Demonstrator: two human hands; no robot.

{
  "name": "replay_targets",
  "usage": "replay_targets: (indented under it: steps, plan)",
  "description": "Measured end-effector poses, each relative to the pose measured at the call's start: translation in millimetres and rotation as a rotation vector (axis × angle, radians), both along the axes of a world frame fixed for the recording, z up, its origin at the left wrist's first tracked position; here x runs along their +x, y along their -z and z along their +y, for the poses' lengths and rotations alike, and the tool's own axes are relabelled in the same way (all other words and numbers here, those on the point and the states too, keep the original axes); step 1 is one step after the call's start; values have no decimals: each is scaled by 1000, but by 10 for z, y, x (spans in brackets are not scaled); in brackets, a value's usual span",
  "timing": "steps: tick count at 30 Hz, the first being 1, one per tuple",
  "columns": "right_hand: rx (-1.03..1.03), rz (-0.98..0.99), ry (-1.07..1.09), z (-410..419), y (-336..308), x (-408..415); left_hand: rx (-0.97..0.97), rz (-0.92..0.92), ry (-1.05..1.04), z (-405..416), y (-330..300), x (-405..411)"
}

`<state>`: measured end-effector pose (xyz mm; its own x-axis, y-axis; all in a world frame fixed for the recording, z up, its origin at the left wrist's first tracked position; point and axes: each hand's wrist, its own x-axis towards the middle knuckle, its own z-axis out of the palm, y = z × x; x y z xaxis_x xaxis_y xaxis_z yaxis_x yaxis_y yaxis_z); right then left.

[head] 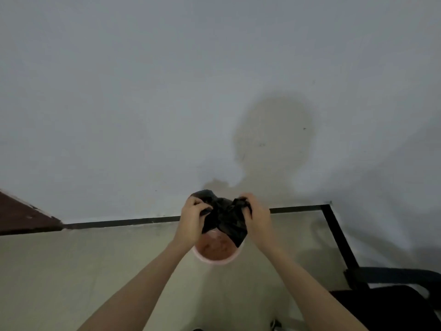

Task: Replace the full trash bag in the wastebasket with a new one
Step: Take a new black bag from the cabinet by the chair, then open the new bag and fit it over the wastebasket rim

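Against the pale wall, your left hand (194, 217) and right hand (256, 215) both clench the black bag (225, 217), held directly above the pink wastebasket (214, 258), so it must go straight down.

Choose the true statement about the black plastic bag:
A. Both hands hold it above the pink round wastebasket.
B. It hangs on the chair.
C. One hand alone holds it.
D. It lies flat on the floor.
A: the left hand and right hand each grip the black plastic bag over the pink round wastebasket.
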<state>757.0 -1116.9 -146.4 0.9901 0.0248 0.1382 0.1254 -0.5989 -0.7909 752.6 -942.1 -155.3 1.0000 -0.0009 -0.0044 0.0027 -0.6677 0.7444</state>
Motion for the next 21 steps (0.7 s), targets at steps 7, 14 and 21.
replay_targets:
  steps: [7, 14, 21]
  plan:
    - [-100, 248, -238, 29, 1260, -135, 181, 262, 167, -118, 1286, -106]
    - [39, 461, -234, -101, 2183, -217, 69, 494, 350, -57, 2246, -125]
    - [98, 413, -19, -73, 2562, 310, 93, 201, 143, 52, 2408, 504]
